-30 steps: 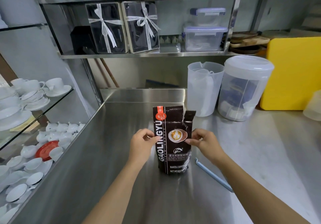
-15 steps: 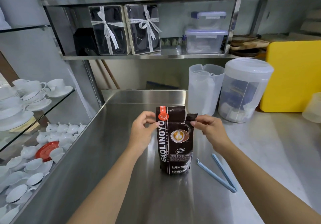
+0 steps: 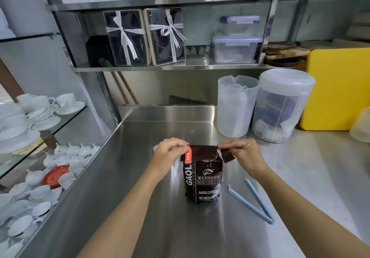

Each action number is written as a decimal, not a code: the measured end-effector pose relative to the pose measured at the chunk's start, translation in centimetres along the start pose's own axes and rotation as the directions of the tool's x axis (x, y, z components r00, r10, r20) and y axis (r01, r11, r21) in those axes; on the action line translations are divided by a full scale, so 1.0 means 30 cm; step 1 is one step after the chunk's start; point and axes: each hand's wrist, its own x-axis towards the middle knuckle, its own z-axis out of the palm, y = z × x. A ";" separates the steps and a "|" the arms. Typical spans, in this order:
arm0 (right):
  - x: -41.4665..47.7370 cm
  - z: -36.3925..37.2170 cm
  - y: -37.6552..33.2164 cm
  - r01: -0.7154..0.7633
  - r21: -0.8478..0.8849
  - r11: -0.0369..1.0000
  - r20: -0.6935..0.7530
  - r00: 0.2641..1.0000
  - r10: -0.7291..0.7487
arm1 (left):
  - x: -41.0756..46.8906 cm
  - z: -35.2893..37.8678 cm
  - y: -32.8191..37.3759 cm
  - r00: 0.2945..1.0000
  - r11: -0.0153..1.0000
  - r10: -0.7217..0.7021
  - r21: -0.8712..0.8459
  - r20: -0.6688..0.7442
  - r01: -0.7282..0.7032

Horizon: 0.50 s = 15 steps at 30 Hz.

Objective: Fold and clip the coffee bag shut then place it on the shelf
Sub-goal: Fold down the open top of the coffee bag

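Observation:
A dark brown coffee bag (image 3: 203,179) with white lettering stands upright on the steel counter (image 3: 180,227). Its top strip is bent forward and down over the front. My left hand (image 3: 168,154) pinches the top's left corner by the orange label. My right hand (image 3: 243,151) pinches the right corner, where a torn flap sticks out sideways. A light blue bag clip (image 3: 253,201) lies spread in a V on the counter, just right of the bag, untouched.
A steel shelf (image 3: 170,68) above the counter's back holds two ribboned gift boxes (image 3: 146,37) and stacked plastic containers (image 3: 237,39). A clear jug (image 3: 236,107), a lidded tub (image 3: 282,105) and a yellow board (image 3: 338,89) stand at the back right. White cups (image 3: 40,113) fill glass shelves on the left.
Both hands rose from the bag's sides to its top corners and bent the top strip forward and down. The bag now looks shorter.

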 end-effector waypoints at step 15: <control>0.007 -0.018 -0.016 0.085 -0.138 0.987 0.091 0.993 -0.073 | 0.045 0.019 0.018 0.997 0.997 -0.004 0.078 -0.073 0.010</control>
